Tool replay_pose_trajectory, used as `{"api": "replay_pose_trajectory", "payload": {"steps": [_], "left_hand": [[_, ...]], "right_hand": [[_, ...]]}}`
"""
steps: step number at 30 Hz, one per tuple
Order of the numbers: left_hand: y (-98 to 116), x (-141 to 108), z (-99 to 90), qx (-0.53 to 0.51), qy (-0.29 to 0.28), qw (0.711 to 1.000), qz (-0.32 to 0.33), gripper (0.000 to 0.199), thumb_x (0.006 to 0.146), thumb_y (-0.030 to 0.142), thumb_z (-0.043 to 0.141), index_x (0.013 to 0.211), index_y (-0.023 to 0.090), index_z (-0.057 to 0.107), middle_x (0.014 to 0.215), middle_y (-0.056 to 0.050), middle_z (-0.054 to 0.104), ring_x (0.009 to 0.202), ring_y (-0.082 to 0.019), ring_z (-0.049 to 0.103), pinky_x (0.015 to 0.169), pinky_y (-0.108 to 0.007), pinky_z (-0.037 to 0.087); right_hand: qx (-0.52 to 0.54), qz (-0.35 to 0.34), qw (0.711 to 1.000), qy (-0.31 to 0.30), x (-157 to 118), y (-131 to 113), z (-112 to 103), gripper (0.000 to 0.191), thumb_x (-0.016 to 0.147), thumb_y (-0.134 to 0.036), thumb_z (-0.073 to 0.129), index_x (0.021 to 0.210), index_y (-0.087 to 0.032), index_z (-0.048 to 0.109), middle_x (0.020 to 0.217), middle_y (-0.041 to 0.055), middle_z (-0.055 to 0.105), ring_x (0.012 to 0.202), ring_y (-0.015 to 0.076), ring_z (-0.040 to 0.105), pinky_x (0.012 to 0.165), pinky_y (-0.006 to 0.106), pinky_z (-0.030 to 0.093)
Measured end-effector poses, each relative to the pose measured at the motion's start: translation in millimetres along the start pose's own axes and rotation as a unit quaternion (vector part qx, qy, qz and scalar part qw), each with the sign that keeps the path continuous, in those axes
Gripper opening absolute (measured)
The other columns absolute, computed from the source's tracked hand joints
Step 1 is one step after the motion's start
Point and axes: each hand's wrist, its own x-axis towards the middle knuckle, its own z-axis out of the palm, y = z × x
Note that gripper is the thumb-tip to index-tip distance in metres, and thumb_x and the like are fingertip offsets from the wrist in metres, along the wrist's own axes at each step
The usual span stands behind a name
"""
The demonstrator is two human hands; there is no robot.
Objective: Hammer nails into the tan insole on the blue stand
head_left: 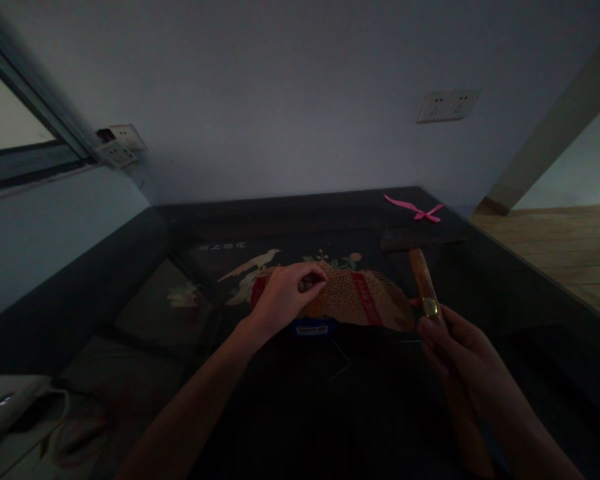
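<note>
My right hand is wrapped round the wooden handle of a hammer, with a gold-coloured ring or band showing beside the fingers. The hammer's dark head points away from me, over the right part of the table. My left hand is closed in a pinch above a tan, dotted, insole-shaped piece with red bands across it. Something small and brownish may be between those fingers, but it is too dark to name. A blue item with a pale label shows under the near edge of the tan piece.
The dark, glossy table bears a bird-and-flower picture. A pink ribbon lies at its far right corner. A white object with cables is at the lower left. Sockets are on the wall behind.
</note>
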Motion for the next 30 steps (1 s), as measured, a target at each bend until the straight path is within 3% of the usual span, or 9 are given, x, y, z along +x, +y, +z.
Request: {"api": "replay_pose_trajectory", "payload": {"steps": [30], "left_hand": [[0.6, -0.1, -1.4, -0.006, -0.008, 1.0, -0.011, 0.005, 0.084, 0.015, 0.064, 0.087, 0.019, 0.068, 0.081, 0.0, 0.072, 0.07, -0.013, 0.065, 0.068, -0.024, 0.051]], "right_hand": [[0.008, -0.001, 1.0, 0.007, -1.1, -4.5, 2.7, 0.048, 0.081, -0.055, 0.066, 0.11, -0.018, 0.057, 0.044, -0.0086, 0.043, 0.038, 0.008, 0.033, 0.038, 0.023, 0.023]]}}
